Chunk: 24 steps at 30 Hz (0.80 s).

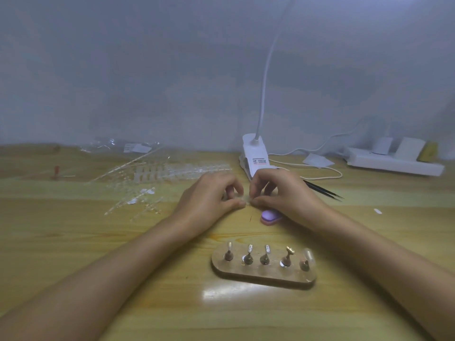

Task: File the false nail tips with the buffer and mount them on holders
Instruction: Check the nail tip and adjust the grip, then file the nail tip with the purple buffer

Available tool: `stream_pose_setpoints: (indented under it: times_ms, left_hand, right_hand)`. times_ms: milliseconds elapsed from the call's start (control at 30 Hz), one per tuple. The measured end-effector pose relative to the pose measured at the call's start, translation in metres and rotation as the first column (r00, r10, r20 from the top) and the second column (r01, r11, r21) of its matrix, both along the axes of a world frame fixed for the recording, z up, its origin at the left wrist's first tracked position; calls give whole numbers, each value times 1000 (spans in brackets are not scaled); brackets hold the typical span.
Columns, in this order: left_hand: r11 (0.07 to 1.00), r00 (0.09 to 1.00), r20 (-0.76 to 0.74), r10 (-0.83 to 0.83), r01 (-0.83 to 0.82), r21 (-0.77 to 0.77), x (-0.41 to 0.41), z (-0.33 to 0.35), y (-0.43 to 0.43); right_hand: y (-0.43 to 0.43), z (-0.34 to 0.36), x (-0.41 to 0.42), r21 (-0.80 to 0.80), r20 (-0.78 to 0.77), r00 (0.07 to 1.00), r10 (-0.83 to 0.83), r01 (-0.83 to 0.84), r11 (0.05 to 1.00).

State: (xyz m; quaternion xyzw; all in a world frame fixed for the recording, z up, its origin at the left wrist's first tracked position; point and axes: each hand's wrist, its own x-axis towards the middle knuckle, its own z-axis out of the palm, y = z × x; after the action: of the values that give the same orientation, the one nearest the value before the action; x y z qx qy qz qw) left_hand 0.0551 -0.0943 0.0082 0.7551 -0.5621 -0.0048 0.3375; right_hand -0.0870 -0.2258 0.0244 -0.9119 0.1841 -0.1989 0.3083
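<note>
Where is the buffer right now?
In the head view, the buffer lies on the table right of centre, partly under the right hand, beyond the holder stand.

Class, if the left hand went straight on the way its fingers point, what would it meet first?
The right hand, probably: it faces the left hand across the small nail tip both pinch.
</note>
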Motion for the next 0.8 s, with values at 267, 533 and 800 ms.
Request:
stream_pose_setpoints:
  times_ms: [267,533,800]
  left_hand:
    - [998,999,-39,-29,28,-47,1,-4,-2]
    - [989,997,-26,-74,70,-130,-5,-4,-2]
    - [990,963,-253,-89,57,-131,-2,0,-3]
  right_hand:
    - [8,0,1,-90,-41,999,-20,16,996]
    - [5,5,1,395,36,996,-81,60,917]
    - [-3,12,-8,366,98,991,-91,49,929]
